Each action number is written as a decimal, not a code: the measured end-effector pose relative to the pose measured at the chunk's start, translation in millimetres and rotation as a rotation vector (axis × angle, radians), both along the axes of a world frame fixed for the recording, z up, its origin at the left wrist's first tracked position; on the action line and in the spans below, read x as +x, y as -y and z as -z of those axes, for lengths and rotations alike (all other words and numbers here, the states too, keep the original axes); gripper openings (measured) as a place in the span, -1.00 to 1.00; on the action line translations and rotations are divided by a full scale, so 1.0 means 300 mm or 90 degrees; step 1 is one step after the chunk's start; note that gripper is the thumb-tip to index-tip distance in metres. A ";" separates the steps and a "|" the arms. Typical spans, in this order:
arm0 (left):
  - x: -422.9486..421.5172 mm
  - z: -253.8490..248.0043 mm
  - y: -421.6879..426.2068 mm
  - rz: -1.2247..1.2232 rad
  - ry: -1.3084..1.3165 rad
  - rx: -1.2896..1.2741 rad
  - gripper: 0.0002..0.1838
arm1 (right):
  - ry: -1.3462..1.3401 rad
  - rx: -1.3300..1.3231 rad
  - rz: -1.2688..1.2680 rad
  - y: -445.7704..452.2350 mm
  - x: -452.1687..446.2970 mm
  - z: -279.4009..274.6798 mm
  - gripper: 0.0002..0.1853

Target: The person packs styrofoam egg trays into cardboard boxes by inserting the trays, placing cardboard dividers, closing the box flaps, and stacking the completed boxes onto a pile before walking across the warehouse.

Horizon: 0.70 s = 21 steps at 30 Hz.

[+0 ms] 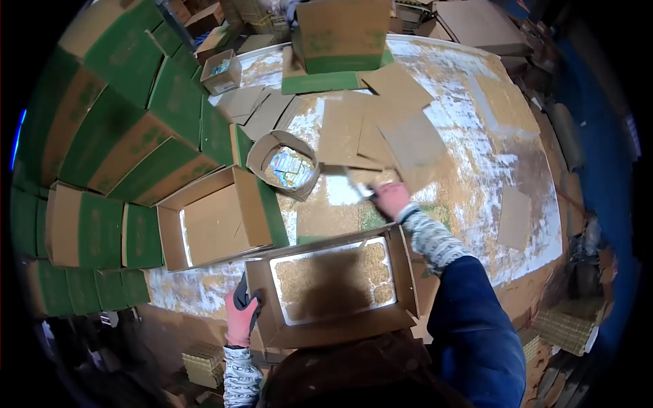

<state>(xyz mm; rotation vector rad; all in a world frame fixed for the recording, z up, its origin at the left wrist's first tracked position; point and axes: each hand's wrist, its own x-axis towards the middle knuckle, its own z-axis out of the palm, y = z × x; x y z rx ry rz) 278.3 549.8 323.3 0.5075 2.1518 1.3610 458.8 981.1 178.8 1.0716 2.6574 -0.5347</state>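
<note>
An open cardboard box sits at the table's near edge, against my body. Inside it lies a white-edged layer filled with tan, grainy material, partly darkened by a shadow. My left hand, in a pink and dark glove, is closed on the box's left wall. Beyond the box, my right hand, in a pink glove, is closed on a small dark and whitish object; motion blur hides its kind. Under and ahead of this hand lie flat cardboard sheets.
Green-and-brown boxes are stacked at left. An open box stands beside mine, with a small carton of printed packets behind it. Another carton stands at the back. Tan crumbs cover the white table.
</note>
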 end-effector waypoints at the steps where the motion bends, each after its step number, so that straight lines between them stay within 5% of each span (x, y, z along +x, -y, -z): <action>1: 0.010 -0.015 -0.014 -0.007 0.020 -0.011 -0.48 | -0.002 0.051 0.069 -0.053 0.099 0.033 -0.52; 4: -0.022 0.028 0.013 0.028 0.056 -0.049 -0.50 | 0.000 0.113 0.217 -0.202 0.413 0.053 -0.58; 8: -0.004 0.067 0.006 0.013 -0.025 0.003 -0.52 | -0.054 -0.061 0.293 -0.268 0.720 -0.114 -0.60; 11: 0.014 0.061 -0.034 0.055 -0.090 -0.093 -0.51 | -0.451 -0.265 0.659 -0.238 0.814 -0.105 -0.54; 14: 0.005 0.108 -0.036 0.133 -0.165 -0.067 -0.48 | -0.295 0.086 0.447 -0.215 0.803 -0.046 -0.57; 15: 0.015 0.100 -0.075 0.129 -0.109 -0.015 -0.48 | -0.364 -0.253 0.617 -0.274 0.805 0.040 -0.65; 19: 0.052 0.005 -0.205 0.139 0.056 0.015 -0.44 | -0.515 -0.436 0.636 -0.366 0.779 0.202 -0.70; 21: 0.074 -0.015 -0.240 0.183 0.035 0.021 -0.46 | -0.676 -0.487 0.716 -0.271 0.698 0.088 -0.71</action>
